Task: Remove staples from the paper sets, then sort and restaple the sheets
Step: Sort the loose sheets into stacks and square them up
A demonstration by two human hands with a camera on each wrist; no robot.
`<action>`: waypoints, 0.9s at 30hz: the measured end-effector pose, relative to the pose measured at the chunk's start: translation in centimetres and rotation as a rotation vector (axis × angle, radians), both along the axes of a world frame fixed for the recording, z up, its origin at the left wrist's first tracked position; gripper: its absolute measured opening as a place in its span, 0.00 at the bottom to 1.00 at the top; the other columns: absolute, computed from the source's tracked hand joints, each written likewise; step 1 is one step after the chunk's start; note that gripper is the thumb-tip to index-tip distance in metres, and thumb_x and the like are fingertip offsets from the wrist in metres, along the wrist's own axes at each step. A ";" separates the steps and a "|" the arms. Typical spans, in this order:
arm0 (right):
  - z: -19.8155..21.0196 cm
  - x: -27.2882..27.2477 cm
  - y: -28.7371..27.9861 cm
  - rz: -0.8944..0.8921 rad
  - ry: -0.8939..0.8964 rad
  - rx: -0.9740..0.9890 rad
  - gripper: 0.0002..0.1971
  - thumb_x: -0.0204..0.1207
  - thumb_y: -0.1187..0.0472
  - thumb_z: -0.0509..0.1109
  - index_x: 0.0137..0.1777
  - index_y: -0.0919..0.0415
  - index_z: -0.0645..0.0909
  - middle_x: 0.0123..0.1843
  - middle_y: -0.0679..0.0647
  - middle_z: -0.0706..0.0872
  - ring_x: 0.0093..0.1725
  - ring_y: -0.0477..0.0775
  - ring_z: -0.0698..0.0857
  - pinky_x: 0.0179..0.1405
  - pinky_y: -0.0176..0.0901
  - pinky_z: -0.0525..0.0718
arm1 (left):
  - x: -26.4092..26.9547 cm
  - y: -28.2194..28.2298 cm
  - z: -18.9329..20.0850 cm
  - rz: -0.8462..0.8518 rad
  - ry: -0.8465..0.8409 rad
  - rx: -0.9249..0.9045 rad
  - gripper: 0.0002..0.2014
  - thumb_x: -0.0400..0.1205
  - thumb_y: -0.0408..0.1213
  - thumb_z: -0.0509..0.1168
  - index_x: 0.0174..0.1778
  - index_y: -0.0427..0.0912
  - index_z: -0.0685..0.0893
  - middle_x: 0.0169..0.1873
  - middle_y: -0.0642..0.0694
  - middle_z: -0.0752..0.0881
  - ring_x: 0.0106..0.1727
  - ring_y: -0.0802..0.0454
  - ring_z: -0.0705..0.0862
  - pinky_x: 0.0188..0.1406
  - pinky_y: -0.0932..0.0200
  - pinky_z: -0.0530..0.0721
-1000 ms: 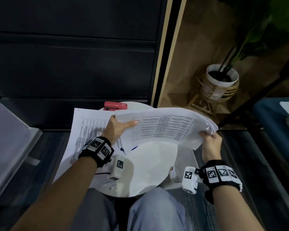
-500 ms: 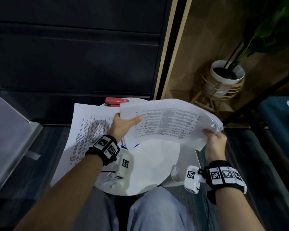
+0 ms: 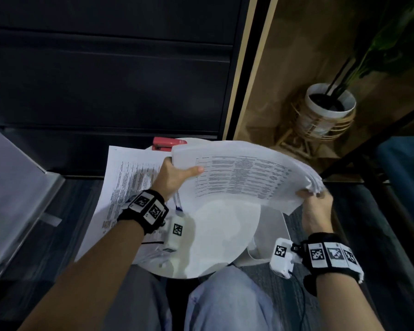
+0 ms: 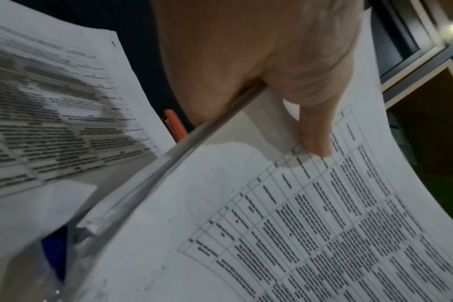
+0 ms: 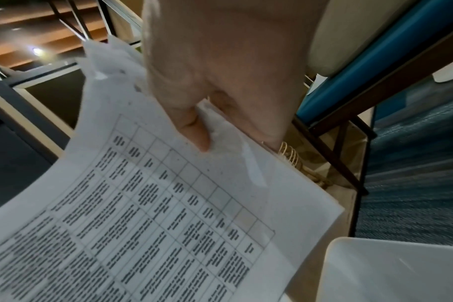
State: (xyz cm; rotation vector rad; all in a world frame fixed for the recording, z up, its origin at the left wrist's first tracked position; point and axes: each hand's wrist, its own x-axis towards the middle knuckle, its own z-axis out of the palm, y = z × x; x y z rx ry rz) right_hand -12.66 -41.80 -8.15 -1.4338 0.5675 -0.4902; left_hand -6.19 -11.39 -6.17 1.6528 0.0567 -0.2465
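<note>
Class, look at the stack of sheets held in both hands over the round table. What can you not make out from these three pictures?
- Printed text on the stack: blurred in all views.
- Staple at the corner: hidden by the right hand.
- Left hand fingers: under the sheets.
- Stapler: partly behind the stack, head view.

Your left hand (image 3: 175, 174) and right hand (image 3: 317, 206) grip opposite ends of a bowed stack of printed sheets (image 3: 244, 173) above the round white counter (image 3: 225, 235). A second printed set (image 3: 127, 185) lies at left, a red stapler (image 3: 165, 143) at the far rim.
</note>
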 end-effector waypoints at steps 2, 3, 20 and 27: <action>-0.4 0.3 -0.1 0.004 0.039 0.014 0.16 0.72 0.81 0.62 0.47 0.60 0.82 0.39 0.51 0.86 0.39 0.49 0.84 0.36 0.35 0.83 | 0.5 0.0 -1.0 0.048 0.030 0.005 0.40 0.57 0.59 0.81 0.59 0.40 0.81 0.52 0.47 0.89 0.53 0.52 0.88 0.59 0.51 0.85; -0.4 0.5 -0.1 0.009 0.054 0.014 0.12 0.73 0.79 0.64 0.46 0.61 0.81 0.39 0.54 0.85 0.38 0.51 0.84 0.37 0.40 0.82 | 0.9 0.0 -1.5 0.053 0.030 0.001 0.45 0.54 0.64 0.81 0.62 0.40 0.80 0.54 0.47 0.89 0.55 0.51 0.88 0.61 0.47 0.84; 0.9 0.5 -0.2 0.009 -0.063 -0.030 0.11 0.76 0.75 0.68 0.37 0.60 0.81 0.27 0.41 0.85 0.30 0.38 0.81 0.34 0.35 0.80 | 0.9 -1.0 -0.5 0.065 -0.039 -0.073 0.12 0.76 0.35 0.74 0.55 0.36 0.86 0.49 0.43 0.90 0.52 0.47 0.90 0.57 0.45 0.86; 1.1 1.0 0.3 -0.039 0.006 -0.002 0.19 0.70 0.80 0.68 0.59 0.64 0.81 0.46 0.53 0.89 0.43 0.46 0.88 0.50 0.46 0.86 | 1.9 -1.3 -1.7 0.087 0.006 -0.059 0.26 0.67 0.49 0.79 0.58 0.42 0.85 0.52 0.48 0.90 0.55 0.50 0.89 0.63 0.43 0.83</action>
